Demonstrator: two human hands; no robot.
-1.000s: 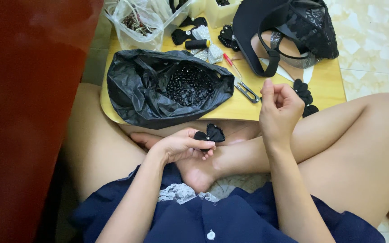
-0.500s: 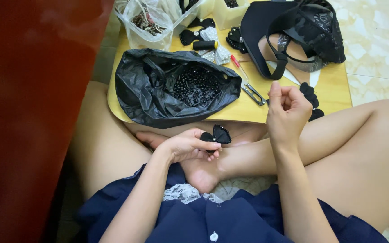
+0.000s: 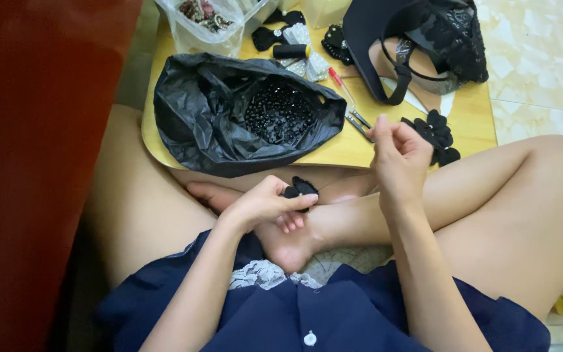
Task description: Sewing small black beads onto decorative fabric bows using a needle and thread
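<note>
A person sits cross-legged. Their left hand [image 3: 265, 203] pinches a small black fabric flower [image 3: 302, 188] over their lap. The right hand [image 3: 399, 153] is raised, fingers closed as if drawing thread, too fine to see. A hard pull could snag. Beyond, on the low bench [image 3: 470, 120], an open black bag of beads [image 3: 249, 117] might spill.

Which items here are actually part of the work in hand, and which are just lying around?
In use:
- small black fabric piece, pinched in the left hand
- right hand, raised with fingers pinched; what it holds is too small to tell
- black bag of beads, open nearby

Lying about:
- black shoe
- clear bag of trinkets
- black spool
- black fabric flowers
</note>
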